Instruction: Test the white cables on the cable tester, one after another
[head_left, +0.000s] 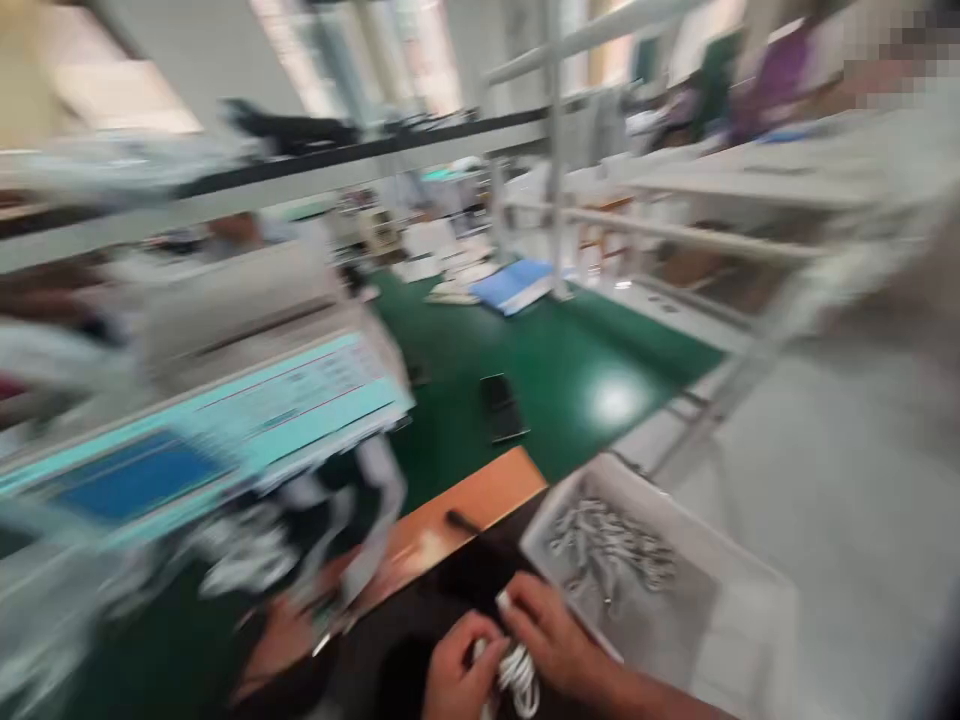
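A bundled white cable (pixel 520 682) is at the bottom of the head view, over a dark surface. My left hand (pixel 463 668) is closed round the coil, its thumb and fingers bent. Beside it, my right hand (pixel 551 640) has its fingers curled at the cable, and a small white end piece (pixel 503 600) shows at its fingertips. To the right of both hands, a white bin (pixel 750 590) contains several bundled white cables (pixel 611 545). The right forearm passes across the bin's near side.
Another person's blurred hand (pixel 277 640) is at lower left, near white strips (pixel 382 490). A black phone (pixel 502 408) lies on the green table (pixel 450 350). An orange-brown board (pixel 510 485), a turquoise-fronted machine (pixel 300 400), a blue folder (pixel 514 285) and a white rail post (pixel 556 150) stand around.
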